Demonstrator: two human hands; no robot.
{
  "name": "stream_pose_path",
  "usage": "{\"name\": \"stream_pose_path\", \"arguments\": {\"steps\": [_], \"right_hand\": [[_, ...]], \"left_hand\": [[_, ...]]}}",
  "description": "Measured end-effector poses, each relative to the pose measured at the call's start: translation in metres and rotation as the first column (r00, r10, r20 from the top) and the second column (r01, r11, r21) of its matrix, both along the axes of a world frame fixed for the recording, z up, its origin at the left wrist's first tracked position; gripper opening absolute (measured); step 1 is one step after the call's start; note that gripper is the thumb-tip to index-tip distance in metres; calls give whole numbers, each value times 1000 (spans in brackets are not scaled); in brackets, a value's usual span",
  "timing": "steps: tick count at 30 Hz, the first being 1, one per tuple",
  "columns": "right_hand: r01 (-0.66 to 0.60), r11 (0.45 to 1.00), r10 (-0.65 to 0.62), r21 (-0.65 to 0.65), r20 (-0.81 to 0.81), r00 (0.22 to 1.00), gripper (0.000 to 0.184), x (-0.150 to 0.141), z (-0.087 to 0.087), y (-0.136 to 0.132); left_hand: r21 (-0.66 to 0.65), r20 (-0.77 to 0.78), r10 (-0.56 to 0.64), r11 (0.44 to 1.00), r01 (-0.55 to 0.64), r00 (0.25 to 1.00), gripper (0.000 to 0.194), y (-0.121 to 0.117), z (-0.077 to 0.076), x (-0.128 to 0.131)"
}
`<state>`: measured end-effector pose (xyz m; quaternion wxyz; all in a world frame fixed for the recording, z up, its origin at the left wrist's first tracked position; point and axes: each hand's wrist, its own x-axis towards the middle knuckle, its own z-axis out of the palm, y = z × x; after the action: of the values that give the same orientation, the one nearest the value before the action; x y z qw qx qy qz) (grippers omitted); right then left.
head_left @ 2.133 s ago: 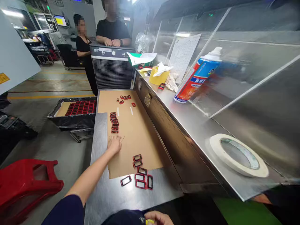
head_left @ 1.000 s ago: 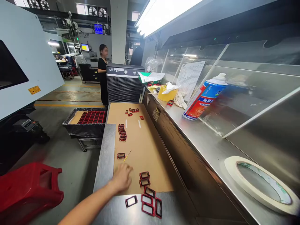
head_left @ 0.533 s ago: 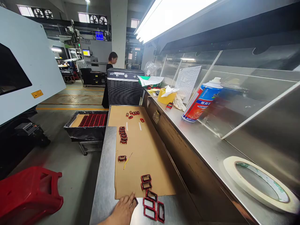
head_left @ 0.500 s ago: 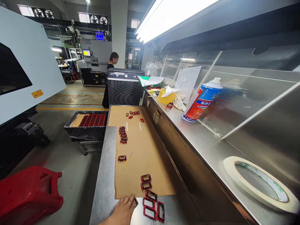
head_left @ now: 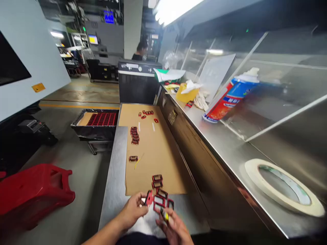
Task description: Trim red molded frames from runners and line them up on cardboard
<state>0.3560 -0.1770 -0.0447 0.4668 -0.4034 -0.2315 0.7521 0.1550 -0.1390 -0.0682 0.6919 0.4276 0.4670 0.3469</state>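
Note:
My left hand [head_left: 130, 211] pinches a small red-and-black plastic frame [head_left: 149, 198] between thumb and fingers, just off the near edge of the cardboard. Close by on the right, my right hand [head_left: 175, 227] has its fingers closed around a small black-and-yellow tool [head_left: 165, 215], blurred, its kind unclear. Several similar frames [head_left: 161, 194] lie on the bare metal and cardboard in front of both hands. Farther up the cardboard, a thin yellow tool [head_left: 138, 162] rests beside a single frame [head_left: 133, 158].
Cardboard [head_left: 148, 149] covers much of the metal bench. A stack of frames [head_left: 134, 135] lies on its left side. On the right shelf are a tape roll [head_left: 286, 207] and a spray can [head_left: 230, 97]. A frame-filled tray [head_left: 95, 131] and red stool [head_left: 43, 194] stand left.
My left hand has lifted a frame from the bench. My right hand has come into view with the black-and-yellow tool. The view has tilted down, and a person behind the machine has shifted right.

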Motion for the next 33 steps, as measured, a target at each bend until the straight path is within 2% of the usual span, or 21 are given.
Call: {"name": "stream_pose_path", "arguments": {"steps": [3, 6, 10, 13, 16, 21, 24, 28, 31, 33], "right_hand": [[-1, 999, 6, 32, -155, 988, 46, -7, 22, 7], [5, 1000, 2, 26, -233, 972, 38, -9, 38, 11], [-13, 999, 22, 37, -246, 969, 34, -11, 48, 10], [-23, 999, 29, 30, -245, 969, 34, -13, 49, 8], [-40, 999, 41, 6, -228, 973, 35, -14, 47, 8], [-18, 1000, 15, -8, -305, 952, 35, -13, 36, 6], [5, 999, -16, -32, -365, 931, 35, -13, 31, 3], [-6, 1000, -5, -29, -359, 933, 34, -12, 31, 0], [19, 1000, -12, 25, -266, 964, 31, -4, 33, -3], [58, 989, -54, 139, -36, 998, 25, 6, 36, -6]], "left_hand": [[40, 139, 22, 999, -28, 990, 50, -6, 42, 1], [39, 183, 35, 998, -43, 983, 51, -12, 60, 0], [47, 150, 25, 998, -33, 988, 53, -25, 56, 0], [85, 29, 19, 996, -22, 999, 66, -33, 51, 3], [143, -117, -25, 989, 42, 993, 78, -37, 56, 5], [301, -296, -63, 941, 155, 953, 80, -37, 70, 4], [369, -329, -91, 904, 217, 940, 84, -36, 74, 3], [450, -360, -61, 863, 230, 931, 76, -35, 76, 2], [497, -346, -13, 845, 196, 938, 71, -36, 77, -1], [521, -316, 1, 836, 173, 949, 71, -37, 78, -3]]}}
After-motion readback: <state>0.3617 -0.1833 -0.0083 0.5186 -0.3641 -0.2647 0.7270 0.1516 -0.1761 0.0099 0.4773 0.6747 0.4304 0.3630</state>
